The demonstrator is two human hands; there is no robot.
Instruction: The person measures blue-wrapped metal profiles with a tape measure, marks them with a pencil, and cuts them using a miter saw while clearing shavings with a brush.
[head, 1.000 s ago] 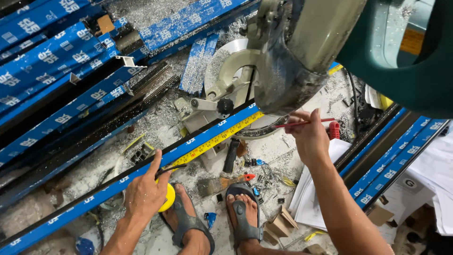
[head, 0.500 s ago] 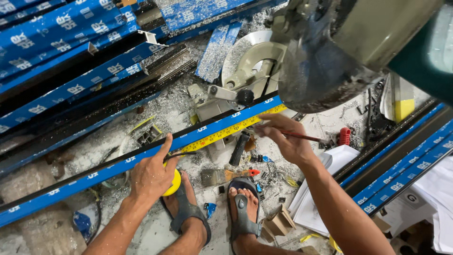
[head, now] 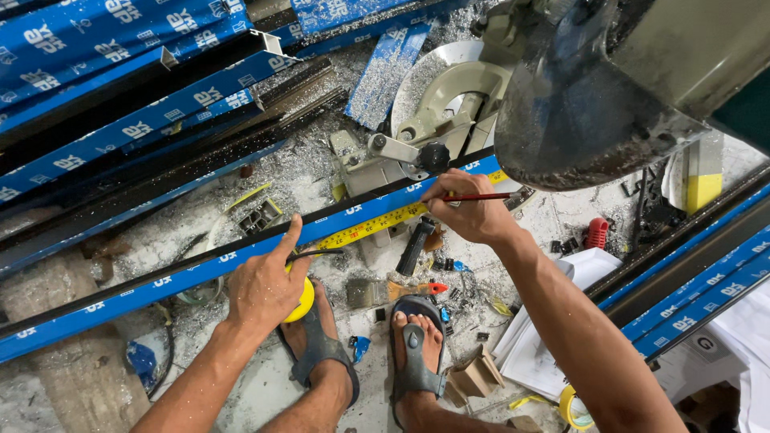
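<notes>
While the left hand is gripping the yellow tape case against the blue profile, the right hand is pinching a red pencil over the tape blade; keeping the blade flat is helping accuracy.

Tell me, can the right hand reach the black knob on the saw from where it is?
Probably yes. The right hand holds a red pencil just below the black knob, with only the blue bar lying low between them.
</notes>
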